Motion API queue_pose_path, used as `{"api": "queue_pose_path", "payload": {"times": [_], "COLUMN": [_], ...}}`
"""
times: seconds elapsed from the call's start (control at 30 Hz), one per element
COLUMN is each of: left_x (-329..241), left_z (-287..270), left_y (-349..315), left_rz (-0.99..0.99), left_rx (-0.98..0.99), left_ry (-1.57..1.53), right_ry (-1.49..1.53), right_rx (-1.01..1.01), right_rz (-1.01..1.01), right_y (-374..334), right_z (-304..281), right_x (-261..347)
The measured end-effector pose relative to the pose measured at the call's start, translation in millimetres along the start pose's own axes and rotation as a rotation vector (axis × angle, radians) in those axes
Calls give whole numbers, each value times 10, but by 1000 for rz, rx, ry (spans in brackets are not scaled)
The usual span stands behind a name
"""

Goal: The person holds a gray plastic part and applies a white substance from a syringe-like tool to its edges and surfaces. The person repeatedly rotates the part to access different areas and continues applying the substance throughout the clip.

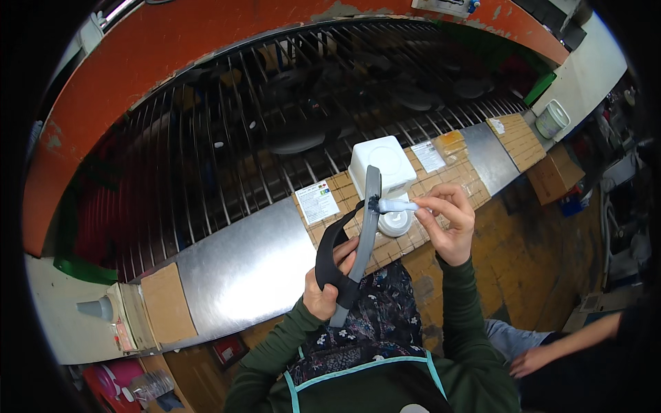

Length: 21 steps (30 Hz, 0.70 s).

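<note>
My left hand grips a slide sandal with a grey sole and a black strap. The sandal stands on edge, tilted, above my lap and the bench. Between the fingertips of my right hand is a brush with a pale handle and dark bristles. Its bristles touch the sandal near where strap and sole meet. Just behind the sandal stands a white square plastic container. Partly covered by the brush, a small round white jar sits in front of it.
Cardboard with printed labels and a yellowish block covers part of the metal bench. Beyond lies a rack of metal bars under an orange frame. At lower right, another person's hand rests near their leg.
</note>
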<state>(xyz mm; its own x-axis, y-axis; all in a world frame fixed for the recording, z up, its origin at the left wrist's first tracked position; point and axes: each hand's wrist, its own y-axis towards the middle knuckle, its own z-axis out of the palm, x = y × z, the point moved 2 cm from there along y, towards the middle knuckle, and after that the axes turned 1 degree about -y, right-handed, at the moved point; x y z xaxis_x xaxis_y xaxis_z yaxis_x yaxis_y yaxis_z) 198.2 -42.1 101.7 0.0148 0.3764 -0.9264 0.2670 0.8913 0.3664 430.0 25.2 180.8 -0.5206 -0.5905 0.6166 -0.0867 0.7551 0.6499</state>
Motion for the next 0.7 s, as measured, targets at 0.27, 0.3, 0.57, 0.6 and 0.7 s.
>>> {"api": "queue_pose_path", "payload": {"times": [0.27,0.3,0.57,0.6,0.7], "left_x": [-136,-145,-135,-127,-108], "left_z": [-16,-22,-72,-76,-89], "left_y": [52,61,69,73,89], "left_rz": [-61,-53,-167,-184,-188], "left_rx": [-1,-6,-3,0,-8], "left_ry": [-8,1,-94,-114,-137], "right_ry": [-9,-19,18,27,7], "right_rx": [0,0,23,25,46], "right_rz": [-6,-4,-1,3,-5], "right_y": [-28,-24,-29,-29,-27], "right_z": [24,29,50,56,72], "right_x": [-24,-29,-15,-13,-7]}}
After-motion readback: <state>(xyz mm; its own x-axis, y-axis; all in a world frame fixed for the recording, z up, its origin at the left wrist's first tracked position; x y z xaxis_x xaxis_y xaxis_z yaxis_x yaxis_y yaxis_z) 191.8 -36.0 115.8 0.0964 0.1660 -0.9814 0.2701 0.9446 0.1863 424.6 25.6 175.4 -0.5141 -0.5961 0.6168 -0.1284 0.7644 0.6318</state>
